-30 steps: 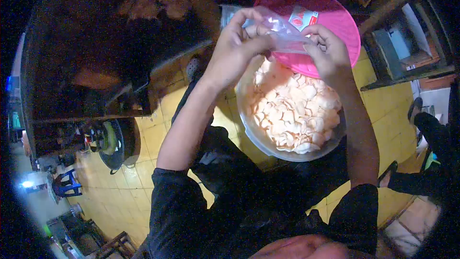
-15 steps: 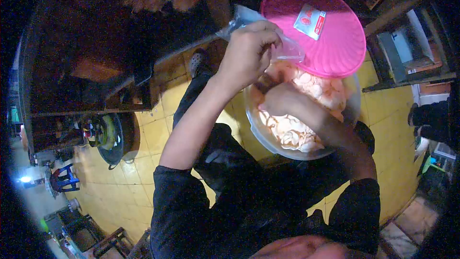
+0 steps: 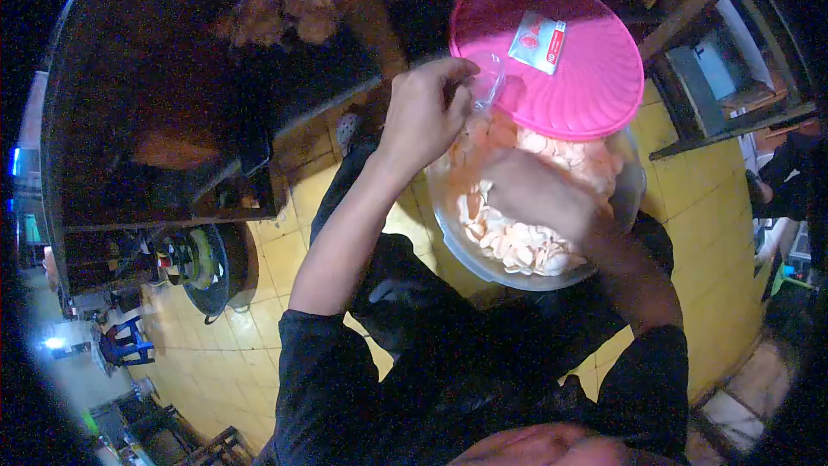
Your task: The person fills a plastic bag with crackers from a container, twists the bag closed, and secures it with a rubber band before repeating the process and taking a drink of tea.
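My left hand [image 3: 429, 112] is closed, pinching a clear plastic bag [image 3: 490, 82] above the far left side of a round translucent tub [image 3: 483, 272]. Pale, curled crackers [image 3: 526, 250] fill much of the tub, which sits between my legs. My right hand [image 3: 530, 194] reaches in over the crackers; motion smears it and its fingers are hard to make out. A pink ribbed lid [image 3: 599, 78] with a white and red label [image 3: 539, 40] leans over the tub's far edge, covering part of the opening.
Dark wooden shelving [image 3: 172, 220] runs along the left and far side. A black pan [image 3: 228, 272] stands on the yellow tiled floor [image 3: 207, 362], with a blue stool [image 3: 129, 345] farther off. Another person's dark-clothed leg [image 3: 789, 164] shows at the right edge.
My left hand and the bag have shifted slightly left and nearer to me; less of the bag shows. My right hand has moved a little to the right within the tub.
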### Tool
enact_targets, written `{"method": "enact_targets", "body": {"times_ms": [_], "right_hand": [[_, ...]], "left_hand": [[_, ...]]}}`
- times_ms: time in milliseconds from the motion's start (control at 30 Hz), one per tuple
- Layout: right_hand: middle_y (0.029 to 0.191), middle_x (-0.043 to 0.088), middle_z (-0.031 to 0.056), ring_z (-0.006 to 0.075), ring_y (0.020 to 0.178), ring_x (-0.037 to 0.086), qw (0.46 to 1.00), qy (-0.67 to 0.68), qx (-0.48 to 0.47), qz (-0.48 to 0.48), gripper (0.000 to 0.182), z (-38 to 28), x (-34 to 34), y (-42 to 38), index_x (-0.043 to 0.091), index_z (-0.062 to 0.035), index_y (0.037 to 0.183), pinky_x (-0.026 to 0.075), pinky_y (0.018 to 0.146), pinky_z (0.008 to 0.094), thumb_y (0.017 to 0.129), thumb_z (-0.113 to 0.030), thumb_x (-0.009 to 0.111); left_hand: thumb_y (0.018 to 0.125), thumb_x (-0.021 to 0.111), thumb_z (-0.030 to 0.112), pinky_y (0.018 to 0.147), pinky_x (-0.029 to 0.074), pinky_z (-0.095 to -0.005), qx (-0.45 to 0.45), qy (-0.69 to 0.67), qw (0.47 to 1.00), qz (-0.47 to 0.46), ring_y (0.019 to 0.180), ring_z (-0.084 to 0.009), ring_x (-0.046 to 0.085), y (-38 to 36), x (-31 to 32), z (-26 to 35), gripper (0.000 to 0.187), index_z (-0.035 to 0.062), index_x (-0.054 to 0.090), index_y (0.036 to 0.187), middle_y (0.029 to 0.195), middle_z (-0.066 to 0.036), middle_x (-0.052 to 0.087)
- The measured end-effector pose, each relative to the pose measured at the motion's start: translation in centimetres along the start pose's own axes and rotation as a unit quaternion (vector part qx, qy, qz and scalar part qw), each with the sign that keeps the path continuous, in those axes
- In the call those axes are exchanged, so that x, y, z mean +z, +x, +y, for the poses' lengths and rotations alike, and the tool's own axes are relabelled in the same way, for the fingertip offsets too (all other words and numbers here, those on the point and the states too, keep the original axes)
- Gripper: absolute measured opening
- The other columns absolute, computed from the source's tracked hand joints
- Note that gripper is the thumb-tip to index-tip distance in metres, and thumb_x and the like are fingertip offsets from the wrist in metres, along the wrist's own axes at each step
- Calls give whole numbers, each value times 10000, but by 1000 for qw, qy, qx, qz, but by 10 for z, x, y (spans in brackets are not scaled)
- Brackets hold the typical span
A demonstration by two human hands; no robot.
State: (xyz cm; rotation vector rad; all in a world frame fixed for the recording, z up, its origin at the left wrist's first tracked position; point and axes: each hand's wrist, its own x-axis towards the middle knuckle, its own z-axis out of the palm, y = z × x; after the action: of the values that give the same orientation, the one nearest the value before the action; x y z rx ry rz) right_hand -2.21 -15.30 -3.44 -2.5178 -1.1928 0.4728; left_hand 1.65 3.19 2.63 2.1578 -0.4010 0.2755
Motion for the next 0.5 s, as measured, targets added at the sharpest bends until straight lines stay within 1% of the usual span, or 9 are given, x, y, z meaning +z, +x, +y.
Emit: {"method": "enact_targets", "body": {"times_ms": [33, 100, 167, 200, 267, 300, 367, 433, 500], "right_hand": [[943, 666, 212, 358, 867, 648, 1000, -1, -1, 0, 263, 0, -22, -5, 664, 11, 1003, 540, 766, 431, 769, -99, 613], [916, 693, 154, 254, 816, 681, 974, 71, -44, 213, 185, 8, -45, -17, 682, -2, 968, 543, 742, 365, 852, -117, 596], [957, 702, 141, 211, 833, 690, 937, 261, -7, 232, 220, 11, -71, -26, 668, 10, 1048, 548, 736, 330, 884, -119, 597], [957, 702, 141, 211, 833, 690, 937, 259, -7, 232, 220, 10, -79, -27, 668, 10, 1048, 548, 736, 330, 884, -119, 597], [988, 699, 127, 180, 863, 687, 793, 513, 119, 306, 260, 8, -90, -26, 623, 26, 1141, 546, 745, 287, 932, -122, 581], [988, 699, 127, 180, 863, 687, 793, 511, 120, 308, 260, 7, -91, -24, 623, 26, 1141, 546, 745, 287, 932, -122, 581], [989, 685, 115, 171, 841, 682, 710, 616, 86, 329, 272, 8, -89, -23, 584, 32, 1183, 542, 733, 260, 946, -100, 562], [1070, 662, 108, 163, 930, 672, 743, 598, 78, 292, 268, 17, -86, -23, 557, 13, 1192, 569, 792, 273, 945, -90, 562], [974, 670, 113, 169, 815, 665, 740, 594, 85, 304, 221, 16, -83, -21, 570, 17, 1128, 538, 725, 283, 943, -104, 571]], "left_hand": [[769, 614, -4, 738, 543, -378, 1, 2, 1000, 4, 805, -315, 687, 0, 0, -2, 230, -6, 694, 985, 894, -200, 688], [762, 617, -19, 739, 544, -381, 42, 30, 999, 8, 814, -317, 688, -1, 0, -5, 247, -2, 695, 995, 912, -199, 688], [755, 620, -34, 740, 545, -384, 84, 58, 995, 13, 823, -318, 689, -1, 2, -7, 264, 2, 696, 1006, 929, -199, 688], [764, 615, -55, 730, 554, -362, 66, 51, 996, -9, 801, -288, 698, -3, 5, -4, 299, 16, 687, 1045, 954, -189, 692], [812, 587, -84, 728, 563, -331, 23, 21, 997, -64, 830, -220, 698, -7, 12, 2, 353, 3, 654, 1147, 1016, -163, 700], [812, 587, -84, 728, 563, -331, 25, 20, 997, -65, 830, -220, 698, -8, 17, 4, 353, 3, 654, 1147, 1016, -163, 700], [867, 557, -71, 724, 569, -325, -93, -186, 970, -125, 866, -169, 675, -10, 29, 6, 368, -33, 606, 1230, 1058, -138, 693], [903, 544, -46, 756, 567, -309, -114, -255, 949, -147, 896, -139, 649, -9, 27, 21, 394, -54, 553, 1296, 1119, -110, 669], [888, 563, -39, 797, 557, -298, -134, -307, 930, -151, 918, -159, 653, -7, 26, 25, 419, -37, 554, 1306, 1140, -104, 662]]}}
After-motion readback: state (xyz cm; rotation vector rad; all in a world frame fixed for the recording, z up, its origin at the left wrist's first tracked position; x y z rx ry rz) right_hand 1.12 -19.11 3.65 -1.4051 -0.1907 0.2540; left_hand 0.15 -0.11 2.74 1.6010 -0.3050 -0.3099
